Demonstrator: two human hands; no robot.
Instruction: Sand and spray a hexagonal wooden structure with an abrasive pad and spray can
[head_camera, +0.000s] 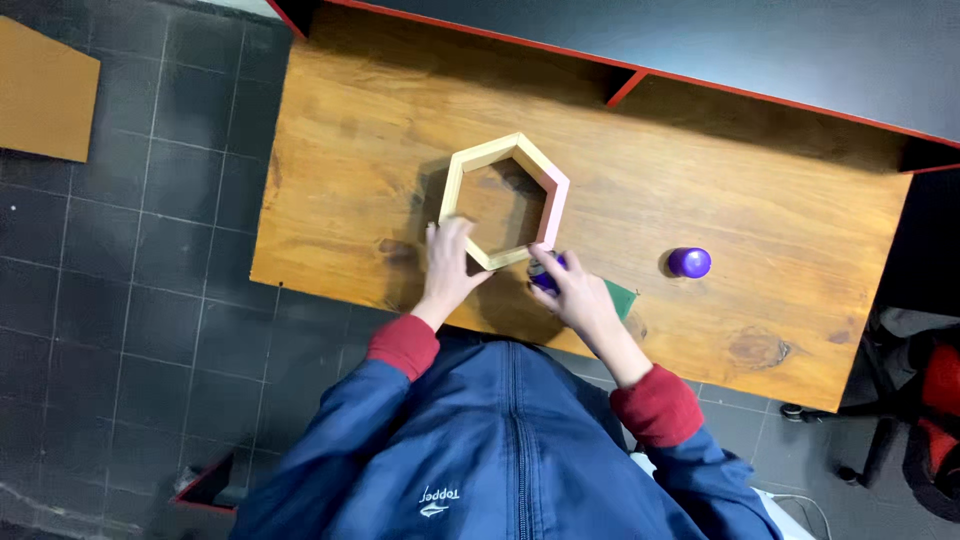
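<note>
The left hand (447, 262) is resting, fingers spread, on the hexagonal wooden frame (505, 199), which is lying hollow on the wooden surface (350, 130). The right hand's (577, 291) grip is pinching a purple bottle (545, 275) against the frame; 1 purple cap (689, 262) is sitting well apart.

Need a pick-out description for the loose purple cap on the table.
Start at the wooden table, then go right of the hexagonal wooden frame that both hands touch. The purple cap sits alone there, clear of the hands. It is small, round, glossy, and touches nothing.

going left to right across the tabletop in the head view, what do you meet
left hand → hexagon frame → right hand holding a purple thing → green piece → purple cap
</note>
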